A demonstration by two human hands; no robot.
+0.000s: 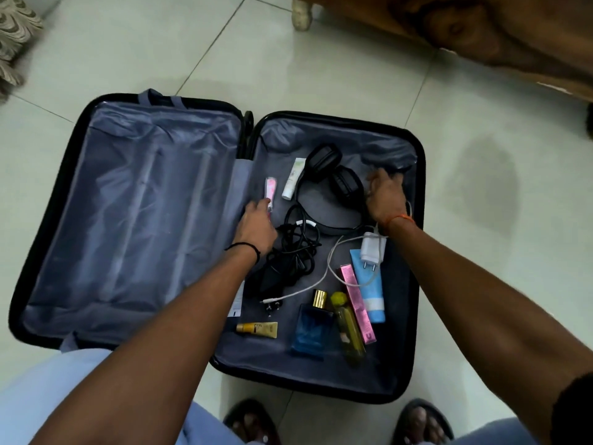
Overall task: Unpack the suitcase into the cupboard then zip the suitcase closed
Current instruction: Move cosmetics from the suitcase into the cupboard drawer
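at the bottom edge of the frame, two feet in dark sandals (420, 422) stand on the pale tiled floor (481, 284), with light blue trouser legs (64, 396) at the lower left.

the suitcase (48, 245) lies open and flat on the floor in the centre of the frame, black shell, grey-blue lining. its left half holds nothing loose. its right half holds the contents.

lower part of the right half, near to far:
- a small yellow tube (257, 329), lying flat.
- a blue perfume bottle (310, 332) with a gold cap.
- a yellow-green bottle (346, 326) just right of it.
- a long pink box (356, 305) and a light blue tube (369, 287), side by side.
- a white charger (371, 247) with its white cable, resting on the top end of the blue tube.
- a bundle of black cables (296, 248), centre of the half.

upper part of the right half: black headphones (333, 184) and a white tube (292, 178).

the left hand (256, 226) reaches over the hinge side; its fingers pinch a pink toothbrush (269, 191) at the lower end. the right hand (385, 195) is beside the headphones near the right wall; its fingers are curled, but it cannot be told whether they hold anything.

upper right of the frame: brown wooden furniture (497, 36) with a pale leg. upper left: a patterned cloth (14, 36).
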